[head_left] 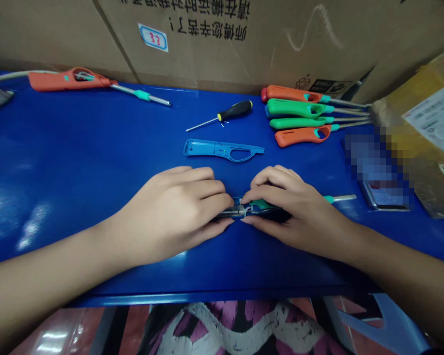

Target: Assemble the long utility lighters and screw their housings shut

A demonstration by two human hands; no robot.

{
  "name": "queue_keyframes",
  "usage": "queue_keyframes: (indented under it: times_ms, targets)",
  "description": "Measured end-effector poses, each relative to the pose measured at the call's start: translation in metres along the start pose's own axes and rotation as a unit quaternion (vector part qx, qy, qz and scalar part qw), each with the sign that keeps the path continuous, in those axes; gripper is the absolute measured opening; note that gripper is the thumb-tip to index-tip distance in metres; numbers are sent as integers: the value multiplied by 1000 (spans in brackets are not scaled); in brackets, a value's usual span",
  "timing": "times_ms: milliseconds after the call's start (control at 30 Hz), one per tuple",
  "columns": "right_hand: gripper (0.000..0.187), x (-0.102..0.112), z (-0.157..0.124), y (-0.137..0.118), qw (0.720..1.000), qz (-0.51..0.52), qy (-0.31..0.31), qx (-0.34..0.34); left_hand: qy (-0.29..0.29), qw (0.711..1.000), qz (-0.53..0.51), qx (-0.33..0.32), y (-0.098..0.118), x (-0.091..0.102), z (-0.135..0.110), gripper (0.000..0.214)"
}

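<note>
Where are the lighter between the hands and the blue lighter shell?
Lighter between the hands [261,204]: head view, on its green part.
Blue lighter shell [207,147]: head view, on its long body.

A black-and-yellow screwdriver [235,111] lies on the blue workbench [59,148], just above a bare blue lighter shell [222,149]. Four orange and green utility lighters [292,108] sit in a row against the cardboard carton [222,44], with another orange lighter [70,80] off to the left.

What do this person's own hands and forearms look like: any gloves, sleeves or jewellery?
The left hand and right hand are bare, with no gloves, and no ring or watch shows. The left forearm and right forearm are bare too, with no sleeve in view up to the picture's edge.
</note>
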State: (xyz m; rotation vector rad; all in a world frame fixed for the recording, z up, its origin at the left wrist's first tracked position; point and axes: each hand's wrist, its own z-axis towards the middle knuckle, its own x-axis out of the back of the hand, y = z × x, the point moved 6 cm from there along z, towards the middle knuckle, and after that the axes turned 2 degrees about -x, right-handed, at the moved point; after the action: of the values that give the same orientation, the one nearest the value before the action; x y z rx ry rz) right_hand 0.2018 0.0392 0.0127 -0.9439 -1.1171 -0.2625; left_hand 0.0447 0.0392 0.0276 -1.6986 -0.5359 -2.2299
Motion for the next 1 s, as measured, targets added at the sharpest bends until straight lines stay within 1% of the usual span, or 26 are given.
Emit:
queue_keyframes:
  times_ms: [267, 367, 467, 567, 667, 700, 833, 933, 1000]
  targets:
    - [15, 1, 0, 1, 1000, 15, 17, -4, -17, 1000, 6, 19, -7, 3, -1, 22]
    - [18, 2, 1, 1, 1000, 11, 21, 5, -16, 1000, 9, 8, -7, 4, -1, 20]
    - [19, 1, 1, 1, 999, -26, 15, 29, -12, 1000, 25, -9, -4, 4, 0, 22]
    - [23, 2, 2, 4, 998, -45, 6, 40, -1, 999, 39, -8, -3, 2, 1, 22]
    - [30, 7, 3, 9, 998, -44, -3, 42, 25, 999, 47, -3, -3, 2, 2, 22]
    - [31, 9, 3, 10, 998, -51, -6, 48, 39, 998, 48, -2, -3, 2, 2, 22]
    - [29, 14, 4, 11, 993, -85, -12, 83, 61, 998, 34, -4, -8, -1, 1, 23]
    - [31, 15, 5, 12, 992, -93, -3, 85, 68, 998, -3, -13, -13, -2, 1, 22]
    - [33, 16, 6, 13, 993, -92, 4, 79, 85, 994, -62, -8, -19, -2, 1, 23]
